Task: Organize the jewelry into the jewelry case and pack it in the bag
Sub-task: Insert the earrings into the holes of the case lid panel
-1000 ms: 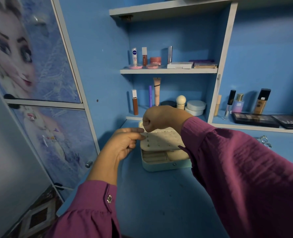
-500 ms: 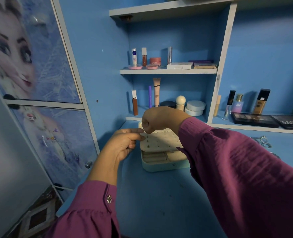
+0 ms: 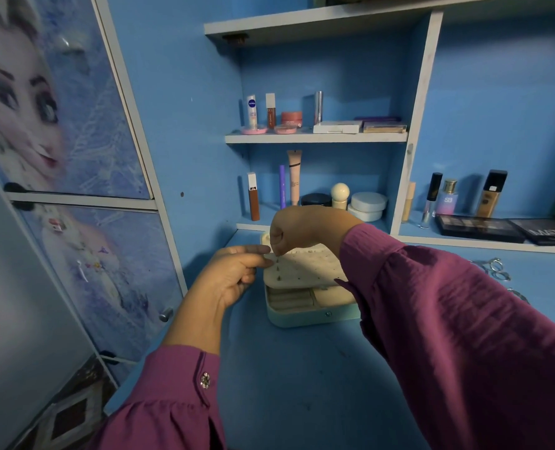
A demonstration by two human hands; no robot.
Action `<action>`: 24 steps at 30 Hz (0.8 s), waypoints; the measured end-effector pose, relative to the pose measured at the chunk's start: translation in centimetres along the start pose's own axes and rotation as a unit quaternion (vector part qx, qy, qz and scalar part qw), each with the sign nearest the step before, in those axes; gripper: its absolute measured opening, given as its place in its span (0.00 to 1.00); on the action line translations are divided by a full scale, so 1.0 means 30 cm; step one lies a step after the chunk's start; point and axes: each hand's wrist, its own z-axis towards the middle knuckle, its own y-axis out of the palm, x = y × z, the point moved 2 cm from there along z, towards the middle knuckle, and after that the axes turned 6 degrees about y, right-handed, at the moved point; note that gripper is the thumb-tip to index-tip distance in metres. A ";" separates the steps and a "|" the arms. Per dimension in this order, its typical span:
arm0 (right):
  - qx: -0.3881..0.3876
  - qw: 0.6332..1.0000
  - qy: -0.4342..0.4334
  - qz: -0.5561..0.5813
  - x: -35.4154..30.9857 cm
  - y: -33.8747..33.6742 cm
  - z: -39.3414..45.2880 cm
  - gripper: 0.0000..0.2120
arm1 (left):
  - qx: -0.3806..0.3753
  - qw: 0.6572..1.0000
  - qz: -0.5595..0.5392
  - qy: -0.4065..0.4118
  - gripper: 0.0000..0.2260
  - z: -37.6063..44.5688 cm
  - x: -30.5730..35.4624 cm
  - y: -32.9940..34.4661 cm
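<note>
Jewelry case (image 3: pixel 305 315): one unit, pale teal shell with cream lining, lid open, resting on the blue counter (image 3: pixel 302 384) just below the lowest shelf. It sits straight ahead of the person, and its long axis runs left to right across the view. No bag is visible in this view.

Earring panel (image 3: pixel 305 266): one perforated cream panel, tilted up over the case's lower compartments. Several small dark studs or holes dot its surface; the exact number cannot be read. The ring-roll slots below appear unfilled.

Hands: two, both at the panel's upper left corner.
- Left hand (image 3: pixel 233 277) reaches in from the left side. Its fingertips pinch the panel's left edge, apparently steadying it.
- Right hand (image 3: pixel 297 227) crosses over the case from the right, fingers curled, thumb and forefinger pinched just above the panel. The pinch presumably holds a small earring; the item is too small to confirm.

Governing relation: the right hand is directly above the corner row of holes, so the next move is judged to be a short downward insertion. The left hand is nearer the edge and serves as the brace.

Loose jewelry (image 3: pixel 497 269): a few silver rings lie on the counter, well apart to the right.
</note>
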 end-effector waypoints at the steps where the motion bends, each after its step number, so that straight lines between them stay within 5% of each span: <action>1: 0.001 1.000 0.001 0.008 0.004 -0.001 0.000 0.08 | -0.001 1.000 -0.001 0.000 0.11 0.000 0.001 0.001; 17: 0.043 0.997 -0.003 -0.071 -0.021 0.007 -0.010 0.02 | 0.011 1.000 0.011 0.007 0.13 -0.003 0.001 0.000; 24: 0.096 0.995 0.012 -0.025 0.020 0.036 -0.023 0.08 | -0.009 0.999 0.022 0.022 0.11 -0.009 0.004 0.001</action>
